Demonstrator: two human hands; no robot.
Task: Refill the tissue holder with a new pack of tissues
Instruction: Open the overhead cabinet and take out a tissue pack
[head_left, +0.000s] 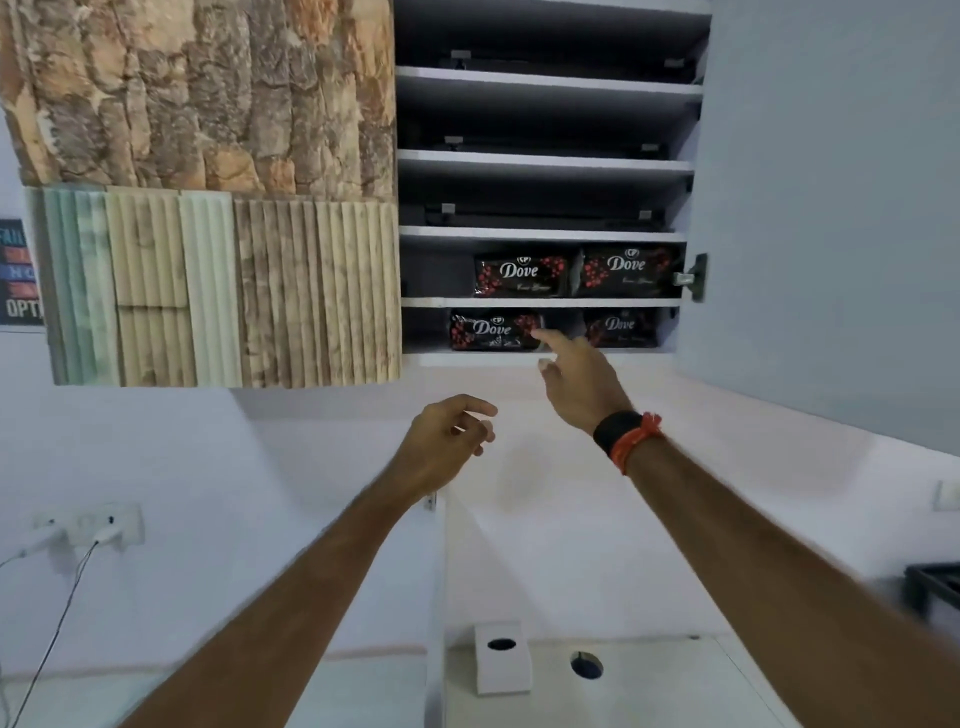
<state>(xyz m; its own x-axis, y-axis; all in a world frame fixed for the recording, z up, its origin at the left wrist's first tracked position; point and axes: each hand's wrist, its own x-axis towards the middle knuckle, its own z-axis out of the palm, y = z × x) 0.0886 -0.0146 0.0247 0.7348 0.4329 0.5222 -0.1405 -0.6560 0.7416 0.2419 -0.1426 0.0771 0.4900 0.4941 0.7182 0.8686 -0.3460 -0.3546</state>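
In the upper middle of the frame an open cabinet shows its shelves, and the two lowest hold four dark packs printed "Dove", two on each. The right hand reaches up toward the bottom shelf, fingers spread and holding nothing, its forefinger tip at the right end of the lower left pack; whether it touches the wrapper I cannot tell. The left hand hangs lower, centre of the frame, fingers loosely curled and empty. At the bottom middle a white box with a round hole on top, likely the holder, stands on a counter just beside a larger round hole in that counter.

The pack looks like soft tissues in a thin glossy film, so it should be light and squashy, and the film may be a little slippery. A pinch at a corner would probably only crumple the wrapper. The better hold, I judge, is across the short end or over the front face, thumb below and fingers above, sliding it forward off the shelf. One hand should manage it.
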